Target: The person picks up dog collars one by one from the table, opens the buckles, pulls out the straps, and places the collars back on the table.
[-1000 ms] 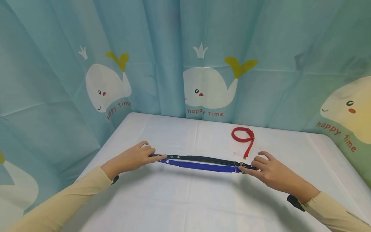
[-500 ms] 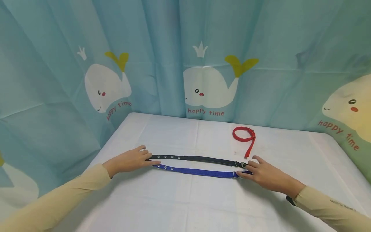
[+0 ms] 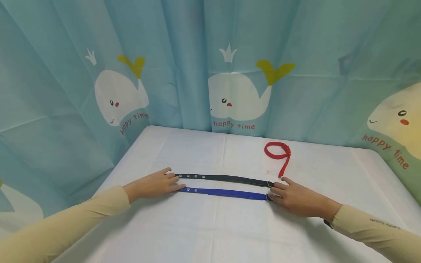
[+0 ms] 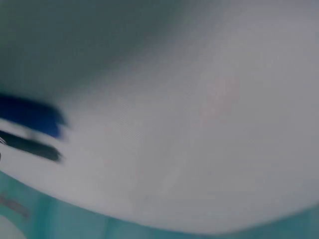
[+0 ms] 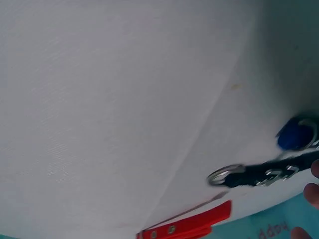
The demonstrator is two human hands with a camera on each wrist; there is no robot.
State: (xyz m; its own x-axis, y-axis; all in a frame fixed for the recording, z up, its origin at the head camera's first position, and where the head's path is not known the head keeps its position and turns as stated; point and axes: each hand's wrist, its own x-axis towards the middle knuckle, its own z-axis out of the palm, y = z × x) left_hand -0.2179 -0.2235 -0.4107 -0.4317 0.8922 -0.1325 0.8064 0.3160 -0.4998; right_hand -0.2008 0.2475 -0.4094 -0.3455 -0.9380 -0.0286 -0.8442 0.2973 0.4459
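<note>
Two pet collars lie stretched side by side, a black one [image 3: 233, 179] farther off and a blue one [image 3: 230, 194] nearer me, both with metal eyelets. My left hand [image 3: 152, 185] grips their eyelet ends, thumb side at the blue collar and fingers at the black. At the buckle ends, my right hand [image 3: 300, 199] pinches both, covering most of the buckles. The left wrist view catches the tips of the blue collar [image 4: 30, 117] and black collar [image 4: 32, 147], blurred. A ring on the black collar [image 5: 239, 176] shows in the right wrist view, with fingertips [image 5: 312, 194] beside it.
A red collar [image 3: 275, 157], looped with its tail toward me, lies on the white table [image 3: 184, 230] just beyond my right hand. A blue curtain [image 3: 184, 73] with whale prints hangs behind the table's far edge.
Both hands have brought the collars down to the tabletop. The black and blue collars, close together before, are now spread apart and roughly parallel. The red collar has stayed put.
</note>
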